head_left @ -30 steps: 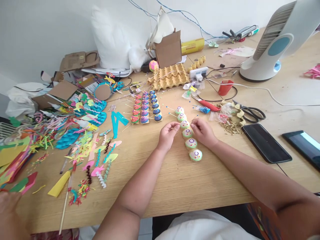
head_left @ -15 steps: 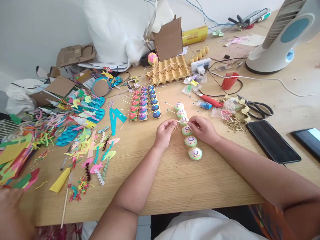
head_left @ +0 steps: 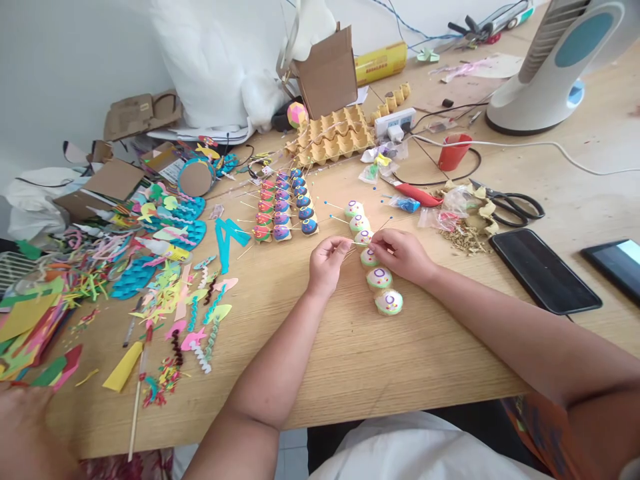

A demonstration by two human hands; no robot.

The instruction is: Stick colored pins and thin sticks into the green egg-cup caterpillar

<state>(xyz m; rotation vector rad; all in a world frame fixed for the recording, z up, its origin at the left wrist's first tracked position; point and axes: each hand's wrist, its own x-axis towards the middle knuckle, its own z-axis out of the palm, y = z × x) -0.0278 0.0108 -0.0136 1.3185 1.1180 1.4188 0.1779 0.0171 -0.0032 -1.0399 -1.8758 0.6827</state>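
Observation:
A row of egg-carton cups (head_left: 379,277), decorated white and green with purple rings and small coloured dots, lies on the table between my hands. Thin sticks with blue tips (head_left: 336,217) poke out of the far cups. My left hand (head_left: 326,264) is closed in a pinch on one end of a thin pale stick (head_left: 358,243), just left of the row. At the stick's other end, the fingertips of my right hand (head_left: 404,255) are pinched together over the middle cups, partly hiding them. Whether the stick touches a cup, I cannot tell.
Further back stand three finished-looking rows of painted cups (head_left: 282,220) with sticks. Foam and paper scraps (head_left: 170,287) cover the left side. Black scissors (head_left: 520,207), a phone (head_left: 545,272), a red cup (head_left: 454,152) and a fan (head_left: 537,87) are on the right. Another person's hand (head_left: 30,427) shows lower left.
The view has shifted slightly, so the table items sit a little differently in frame. Both hands keep their pinch, with barely any movement over the row.

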